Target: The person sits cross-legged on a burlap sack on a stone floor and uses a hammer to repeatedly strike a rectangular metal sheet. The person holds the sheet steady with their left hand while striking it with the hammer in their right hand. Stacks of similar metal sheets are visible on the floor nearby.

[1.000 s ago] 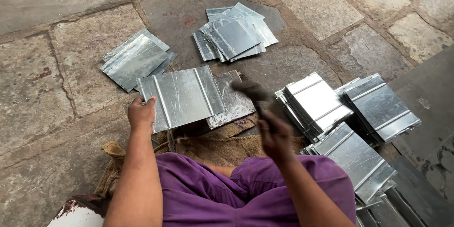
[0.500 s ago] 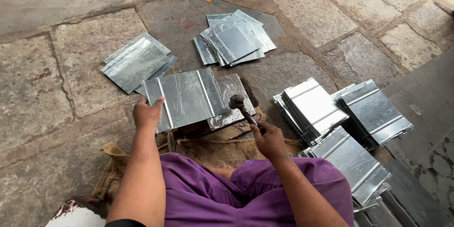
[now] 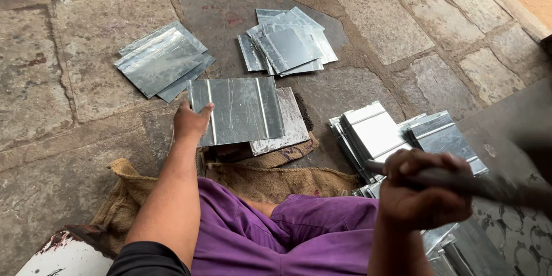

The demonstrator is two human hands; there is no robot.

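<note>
Left hand (image 3: 191, 121) grips left edge of ribbed metal sheet (image 3: 238, 109), flat on stone floor (image 3: 69, 109) above burlap sacking (image 3: 270, 181). Right hand (image 3: 422, 192), fingers wrapped tight round blurred hammer handle (image 3: 489, 187), raised over sheet stacks (image 3: 374, 132) at right.

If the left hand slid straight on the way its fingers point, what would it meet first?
The left hand already grips the ribbed metal sheet at its left edge. Pushing on up the picture, it would likely reach the pile of metal sheets on the stone floor; depth is hard to judge.
</note>
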